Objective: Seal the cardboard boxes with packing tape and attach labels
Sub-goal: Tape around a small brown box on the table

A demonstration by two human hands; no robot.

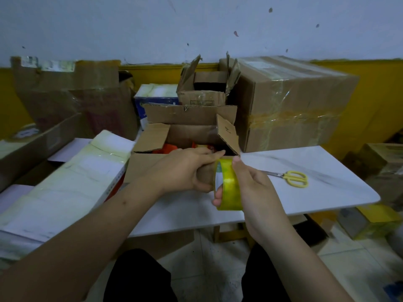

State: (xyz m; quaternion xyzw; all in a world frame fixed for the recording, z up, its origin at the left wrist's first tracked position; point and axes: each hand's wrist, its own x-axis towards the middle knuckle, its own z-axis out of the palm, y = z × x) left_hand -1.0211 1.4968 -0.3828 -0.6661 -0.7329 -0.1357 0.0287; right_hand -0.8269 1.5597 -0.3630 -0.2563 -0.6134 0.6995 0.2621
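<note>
While flaps on open box (185,136) at 12 stand up, nothing sealed | right hand (250,184) clamps tape roll (229,186), left hand (187,171) pinches tape end | taping, labels pending

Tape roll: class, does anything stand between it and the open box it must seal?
Nothing visible does. The tape roll, held by both the left hand and right hand, sits directly before the open box.

A roll of yellow tape (229,188) is gripped by the right hand (255,192); its upper edge is pinched by the left hand (187,171). An open cardboard box (185,136) stands just behind. Yellow-handled scissors (292,178) lie on the white table (327,192).
</note>
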